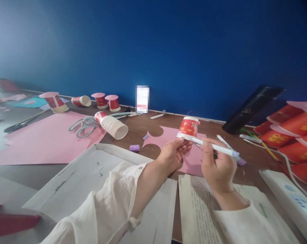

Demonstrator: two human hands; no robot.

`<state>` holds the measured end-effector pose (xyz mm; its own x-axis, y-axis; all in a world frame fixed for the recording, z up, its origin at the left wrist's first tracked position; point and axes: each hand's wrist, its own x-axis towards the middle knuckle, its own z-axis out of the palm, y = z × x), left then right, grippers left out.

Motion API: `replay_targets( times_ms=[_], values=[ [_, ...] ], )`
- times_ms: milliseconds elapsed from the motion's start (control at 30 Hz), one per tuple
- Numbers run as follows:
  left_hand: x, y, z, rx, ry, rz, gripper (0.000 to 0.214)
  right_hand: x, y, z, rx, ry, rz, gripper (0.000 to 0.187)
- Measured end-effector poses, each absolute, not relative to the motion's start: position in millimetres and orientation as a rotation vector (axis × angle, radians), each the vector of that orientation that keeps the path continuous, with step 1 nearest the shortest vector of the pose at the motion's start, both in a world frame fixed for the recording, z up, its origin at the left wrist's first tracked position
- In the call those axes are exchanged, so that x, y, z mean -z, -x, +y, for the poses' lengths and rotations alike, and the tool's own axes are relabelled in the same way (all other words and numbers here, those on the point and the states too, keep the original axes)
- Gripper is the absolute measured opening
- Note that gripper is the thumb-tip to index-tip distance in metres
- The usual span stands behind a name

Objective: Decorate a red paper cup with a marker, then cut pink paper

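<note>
Nearest the camera, cream sleeves over a white board (92, 176) marked with pen strokes and an open printed book (199, 206), with a white power strip (288, 193) at the right edge. Just beyond, left hand (172, 154) closed on the lower rim of a red paper cup (189, 128), held upside down over a pink sheet with cut-outs (166, 135) near the middle of the brown table (255, 159). Right hand (216, 166) clenched round a white pen (214, 146), lying almost level, its left end against the cup's rim, its bluish end pointing right. Close by on the table, a purple cap (134, 148). Further back to the left, a stack of paper cups (112, 125) on its side, beside a pale green cord (82, 125) on a large pink sheet (41, 139), with scissors (18, 124) at its far edge. Along the blue wall (168, 51), more cups capped with pink discs (100, 100), a black cylinder (252, 108) tilted at the right, and red cups with gold print (295, 132) heaped at the right edge
</note>
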<state>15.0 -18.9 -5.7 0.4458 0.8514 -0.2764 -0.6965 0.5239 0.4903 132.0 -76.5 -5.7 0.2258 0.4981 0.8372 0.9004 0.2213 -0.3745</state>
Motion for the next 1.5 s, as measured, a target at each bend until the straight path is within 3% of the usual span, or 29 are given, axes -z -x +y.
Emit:
replay_targets(
  times_ms=[733,867,1033,1167,1500],
  values=[
    [6.9,-14.9,-17.6,-0.968,-0.302,0.52,0.016,3.7,-135.3,-78.0,0.411,1.439,-1.395,0.024],
    [7.8,-14.2,-17.0,-0.961,-0.306,0.507,0.015,0.8,-142.0,-73.7,0.227,1.407,-1.127,0.027],
    [8.6,-11.4,-19.3,-0.845,-0.354,0.434,0.014,12.0,-154.1,-57.8,-0.312,1.324,-0.79,0.039],
    [8.4,-9.0,-20.4,-0.742,-0.399,0.403,0.014,21.3,-159.1,-50.6,-0.53,1.329,-0.826,0.053],
    [13.7,-15.8,-26.3,-0.745,-0.534,0.391,0.008,23.0,-154.5,-46.8,-0.416,1.35,-0.792,0.055]
  ],
)
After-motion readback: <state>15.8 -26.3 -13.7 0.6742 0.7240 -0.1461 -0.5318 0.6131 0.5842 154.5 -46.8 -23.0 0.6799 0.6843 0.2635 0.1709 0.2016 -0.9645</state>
